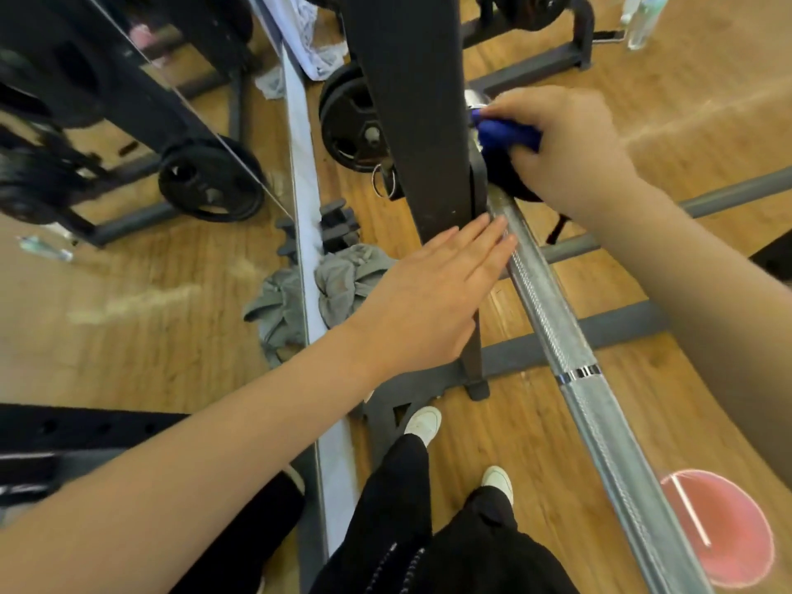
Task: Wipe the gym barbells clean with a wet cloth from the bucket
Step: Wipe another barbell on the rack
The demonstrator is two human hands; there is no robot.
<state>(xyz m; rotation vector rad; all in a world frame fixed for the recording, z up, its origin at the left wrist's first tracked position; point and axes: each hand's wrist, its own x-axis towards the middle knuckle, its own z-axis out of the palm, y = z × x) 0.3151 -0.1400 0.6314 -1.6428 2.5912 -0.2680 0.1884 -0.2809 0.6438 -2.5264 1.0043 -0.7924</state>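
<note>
A steel barbell (570, 370) runs from the lower right up to a black rack upright (411, 122), where it rests. My right hand (570, 147) grips a blue cloth (505, 132) wrapped round the bar next to the upright, close to the chrome collar (475, 98). My left hand (433, 302) lies flat with straight fingers, its fingertips touching the bar's knurled part just below the upright. A pink bucket (724, 529) stands on the floor at the lower right, partly behind the bar.
A mirror wall fills the left side, with its sill (306, 233) running down the middle. Grey rags (347, 285) lie on the wooden floor by the sill. Black weight plates (349, 122) hang behind the upright. Grey rack base bars (574, 336) cross the floor. Clear bottles (643, 19) stand at the top right.
</note>
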